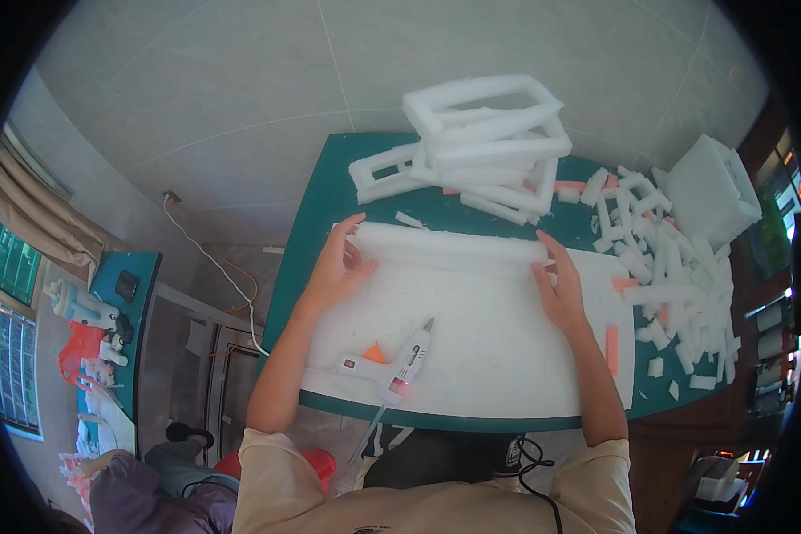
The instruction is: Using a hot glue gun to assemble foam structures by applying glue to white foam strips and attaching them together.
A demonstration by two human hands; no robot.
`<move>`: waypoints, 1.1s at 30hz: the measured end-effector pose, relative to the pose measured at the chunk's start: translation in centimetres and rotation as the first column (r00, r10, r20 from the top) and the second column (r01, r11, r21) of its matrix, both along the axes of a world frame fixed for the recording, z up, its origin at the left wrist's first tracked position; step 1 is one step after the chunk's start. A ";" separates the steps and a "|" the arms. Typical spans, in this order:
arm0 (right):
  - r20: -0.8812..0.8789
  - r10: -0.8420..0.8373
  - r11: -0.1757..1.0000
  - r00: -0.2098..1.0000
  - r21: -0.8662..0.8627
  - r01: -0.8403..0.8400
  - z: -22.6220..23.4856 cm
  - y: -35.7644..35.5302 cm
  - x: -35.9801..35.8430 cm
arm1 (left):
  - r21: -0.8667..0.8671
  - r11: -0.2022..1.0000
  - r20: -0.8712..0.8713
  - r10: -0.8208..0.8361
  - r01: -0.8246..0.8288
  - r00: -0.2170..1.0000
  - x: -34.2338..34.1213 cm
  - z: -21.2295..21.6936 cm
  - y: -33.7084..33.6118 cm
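Note:
A long white foam strip (454, 246) lies crosswise along the far part of a white foam sheet (489, 356) on the table. My left hand (338, 267) grips the strip's left end, with the thumb on the near side and the fingers beyond it. At the other end my right hand (557, 280) holds the strip in the same way. Nearer to me, a white hot glue gun (407, 363) rests on the sheet with its nozzle pointing away and a glue stick trailing off the front edge. Beside it is a small orange piece (375, 353).
White foam frames (489, 147) are stacked at the back of the green table (316, 198). Foam offcuts (667, 267) heap up on the right, before a white foam block (714, 191). A white cable (212, 253) runs in from the left; another person (165, 489) sits there.

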State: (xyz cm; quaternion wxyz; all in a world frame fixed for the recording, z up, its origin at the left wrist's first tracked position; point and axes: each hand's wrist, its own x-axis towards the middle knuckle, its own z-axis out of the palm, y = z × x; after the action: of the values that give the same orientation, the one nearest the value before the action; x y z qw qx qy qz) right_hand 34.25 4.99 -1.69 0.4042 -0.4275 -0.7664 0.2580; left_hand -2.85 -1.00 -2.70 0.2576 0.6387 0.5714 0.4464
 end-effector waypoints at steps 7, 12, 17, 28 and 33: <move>0.000 -0.005 1.000 1.000 0.014 0.005 0.3 0.0 0.2 | 0.291 0.956 -0.230 0.036 0.034 0.973 -0.2 2.7 -0.7; -0.025 0.026 1.000 0.999 0.006 -0.026 0.0 0.2 0.2 | 0.350 0.937 -0.185 0.087 -0.017 0.979 -0.9 5.0 -2.0; -0.028 0.039 0.999 0.999 -0.009 -0.039 -0.2 0.0 0.4 | 0.237 0.970 -0.260 0.006 0.058 0.966 0.0 6.8 -5.2; -0.097 -0.015 1.000 0.995 -0.022 0.013 -0.1 0.0 0.4 | -0.270 0.901 -0.232 -0.404 0.341 0.885 3.0 5.3 -12.9; -0.178 -0.035 0.998 0.983 -0.060 0.025 0.2 0.1 0.2 | -0.233 0.931 -0.464 -0.360 0.280 0.809 4.2 5.0 -13.4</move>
State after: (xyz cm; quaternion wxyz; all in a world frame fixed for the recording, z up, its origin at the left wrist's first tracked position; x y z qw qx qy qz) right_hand 34.45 5.11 -1.47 0.4626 -0.4255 -0.7129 0.3112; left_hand 1.39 -14.38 2.34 0.2208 0.7976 0.5347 0.1708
